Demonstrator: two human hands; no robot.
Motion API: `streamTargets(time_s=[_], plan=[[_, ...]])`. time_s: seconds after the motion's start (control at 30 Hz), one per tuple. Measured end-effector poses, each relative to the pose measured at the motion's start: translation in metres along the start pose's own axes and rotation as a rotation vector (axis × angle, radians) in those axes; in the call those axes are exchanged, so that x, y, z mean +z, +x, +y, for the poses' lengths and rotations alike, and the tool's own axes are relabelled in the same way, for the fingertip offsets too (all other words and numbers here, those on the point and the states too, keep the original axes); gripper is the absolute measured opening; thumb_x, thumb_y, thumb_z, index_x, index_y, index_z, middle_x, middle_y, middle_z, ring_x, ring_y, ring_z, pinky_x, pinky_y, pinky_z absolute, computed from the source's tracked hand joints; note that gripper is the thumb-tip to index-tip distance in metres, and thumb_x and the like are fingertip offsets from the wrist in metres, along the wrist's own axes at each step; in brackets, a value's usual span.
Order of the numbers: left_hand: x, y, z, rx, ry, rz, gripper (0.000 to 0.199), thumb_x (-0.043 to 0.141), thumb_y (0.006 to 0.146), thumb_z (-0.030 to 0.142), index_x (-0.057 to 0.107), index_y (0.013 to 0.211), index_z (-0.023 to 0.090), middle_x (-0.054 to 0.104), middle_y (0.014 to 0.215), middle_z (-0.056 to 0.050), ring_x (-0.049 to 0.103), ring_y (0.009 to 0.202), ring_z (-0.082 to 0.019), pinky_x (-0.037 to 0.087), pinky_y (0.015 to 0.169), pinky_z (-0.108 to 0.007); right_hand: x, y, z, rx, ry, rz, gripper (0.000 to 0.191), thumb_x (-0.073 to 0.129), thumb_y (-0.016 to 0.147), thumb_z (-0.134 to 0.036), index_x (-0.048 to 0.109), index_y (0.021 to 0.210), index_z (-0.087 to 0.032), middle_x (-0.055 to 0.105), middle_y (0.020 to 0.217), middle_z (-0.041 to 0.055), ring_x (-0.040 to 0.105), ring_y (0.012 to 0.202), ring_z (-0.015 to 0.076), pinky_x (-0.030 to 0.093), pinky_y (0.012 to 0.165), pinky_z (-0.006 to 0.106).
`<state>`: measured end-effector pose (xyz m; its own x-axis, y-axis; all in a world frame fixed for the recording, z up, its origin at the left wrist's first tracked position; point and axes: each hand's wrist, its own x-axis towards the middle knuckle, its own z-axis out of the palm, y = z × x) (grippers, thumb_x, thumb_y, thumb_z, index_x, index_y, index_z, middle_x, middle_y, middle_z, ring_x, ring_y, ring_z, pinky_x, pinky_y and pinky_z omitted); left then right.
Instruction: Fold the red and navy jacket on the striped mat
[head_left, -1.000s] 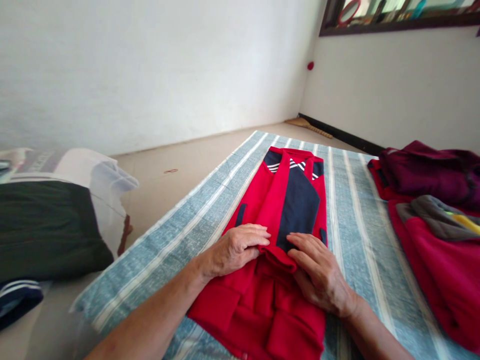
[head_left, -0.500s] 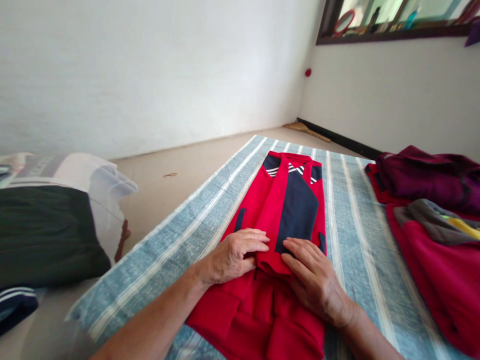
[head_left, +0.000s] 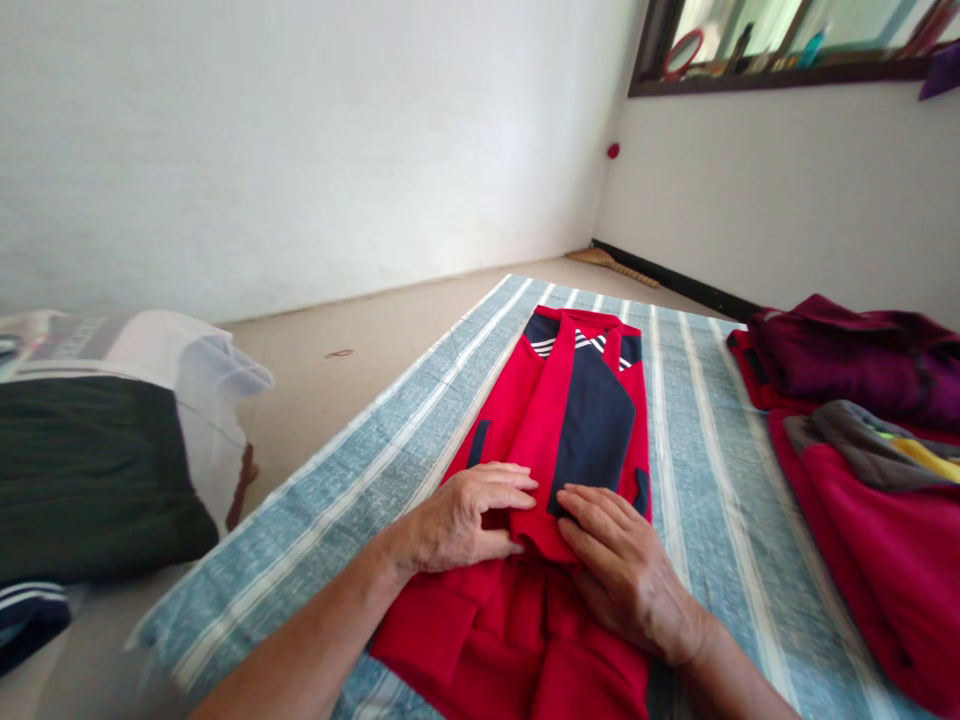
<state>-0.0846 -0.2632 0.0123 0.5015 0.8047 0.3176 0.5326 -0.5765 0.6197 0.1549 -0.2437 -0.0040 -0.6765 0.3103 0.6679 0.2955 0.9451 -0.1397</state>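
Note:
A red jacket with navy panels (head_left: 581,420) lies flat on a blue-and-white striped mat (head_left: 720,520), its collar at the far end and white-striped trim at the neck. The near part is folded up into a thick red fold (head_left: 540,535). My left hand (head_left: 465,520) curls over the left end of that fold. My right hand (head_left: 622,570) presses on its right end, fingers lying across the navy panel's lower tip. Both hands grip the cloth. The jacket's near end runs out of the view.
A maroon garment (head_left: 847,365) and a red fleece with a grey collar (head_left: 847,540) lie piled at the mat's right side. A dark green cushion (head_left: 90,470) and white cloth sit on the left. Walls close the far side, and a broom (head_left: 611,266) lies along the far wall.
My right hand has slid left and closer to my left hand along the fold. The fold sits a little lower in the view, and the room has shifted slightly downward.

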Motion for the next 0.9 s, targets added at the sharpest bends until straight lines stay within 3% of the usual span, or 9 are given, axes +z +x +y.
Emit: streamTargets(time_s=[0.2, 0.33, 0.5, 0.73, 0.9], plan=[[-0.008, 0.002, 0.009, -0.073, -0.017, -0.052, 0.057, 0.080, 0.063, 0.043, 0.067, 0.111, 0.015, 0.061, 0.124, -0.017, 0.053, 0.120, -0.029, 0.043, 0.102, -0.046, -0.001, 0.001, -0.001, -0.010, 0.009, 0.008, 0.026, 0.048, 0.081, -0.006, 0.060, 0.103, -0.011, 0.065, 0.109, 0.0161, 0.057, 0.110, 0.0263, 0.052, 0.087, 0.045], [-0.007, 0.001, 0.009, -0.075, -0.030, -0.035, 0.055, 0.078, 0.067, 0.043, 0.066, 0.112, 0.014, 0.062, 0.122, -0.016, 0.054, 0.119, -0.028, 0.043, 0.102, -0.045, 0.000, 0.000, 0.000, -0.005, 0.011, 0.044, 0.026, 0.050, 0.080, -0.006, 0.059, 0.104, -0.010, 0.065, 0.107, 0.0168, 0.059, 0.107, 0.0267, 0.052, 0.085, 0.044], [-0.003, -0.002, 0.007, -0.073, -0.003, 0.009, 0.071, 0.083, 0.060, 0.039, 0.057, 0.122, 0.017, 0.059, 0.126, -0.014, 0.053, 0.120, -0.027, 0.043, 0.102, -0.044, 0.002, -0.001, 0.001, 0.011, 0.018, 0.080, 0.027, 0.050, 0.079, -0.004, 0.058, 0.104, -0.009, 0.065, 0.107, 0.0181, 0.059, 0.108, 0.0266, 0.052, 0.085, 0.044], [0.005, 0.001, 0.006, 0.083, 0.074, 0.163, 0.022, 0.066, 0.076, 0.014, 0.059, 0.097, 0.015, 0.064, 0.115, -0.013, 0.055, 0.116, -0.023, 0.046, 0.100, -0.040, 0.002, 0.000, -0.001, 0.059, 0.030, 0.077, 0.026, 0.048, 0.082, -0.005, 0.057, 0.105, -0.012, 0.065, 0.108, 0.0161, 0.059, 0.107, 0.0251, 0.052, 0.086, 0.042], [0.008, 0.004, 0.003, 0.188, 0.206, 0.218, 0.021, 0.058, 0.078, 0.004, 0.059, 0.096, 0.015, 0.066, 0.108, -0.012, 0.058, 0.110, -0.022, 0.049, 0.096, -0.041, 0.002, 0.002, -0.002, 0.073, 0.034, 0.074, 0.023, 0.048, 0.085, -0.008, 0.057, 0.106, -0.013, 0.065, 0.106, 0.0154, 0.059, 0.105, 0.0234, 0.053, 0.085, 0.040]])
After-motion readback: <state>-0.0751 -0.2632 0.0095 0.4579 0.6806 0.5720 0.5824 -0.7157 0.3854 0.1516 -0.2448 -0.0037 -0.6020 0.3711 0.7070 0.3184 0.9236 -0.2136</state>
